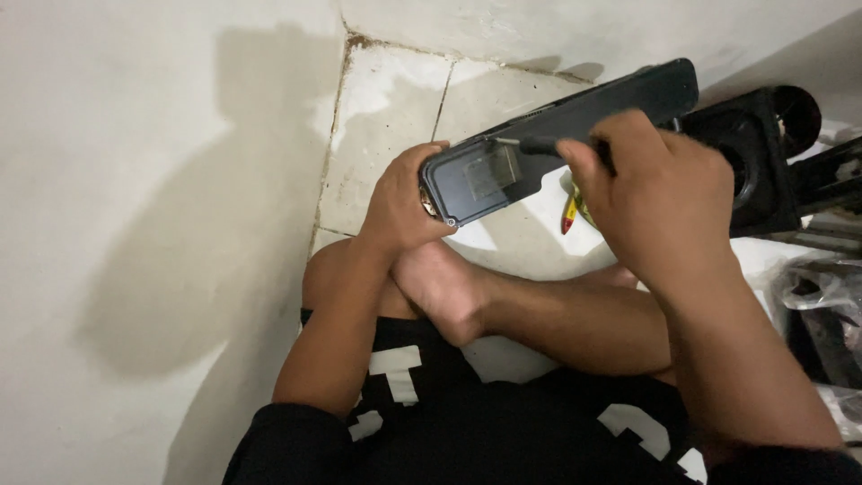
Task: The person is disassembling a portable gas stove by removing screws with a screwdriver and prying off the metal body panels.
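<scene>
My left hand (400, 202) grips the near end of a long dark flat panel (575, 117), which is tilted up toward the right. A clear square patch sits near that end. My right hand (660, 193) is closed around a screwdriver (530, 144). Its metal tip touches the panel's upper edge close to the left hand. I sit cross-legged on the floor, and the panel hangs above my feet.
A white wall fills the left side. Pale floor tiles (404, 99) lie ahead. A black device with round openings (754, 153) stands at the right. A red and yellow tool handle (569, 214) lies under the panel. Crumpled plastic wrapping (822, 287) sits at the right edge.
</scene>
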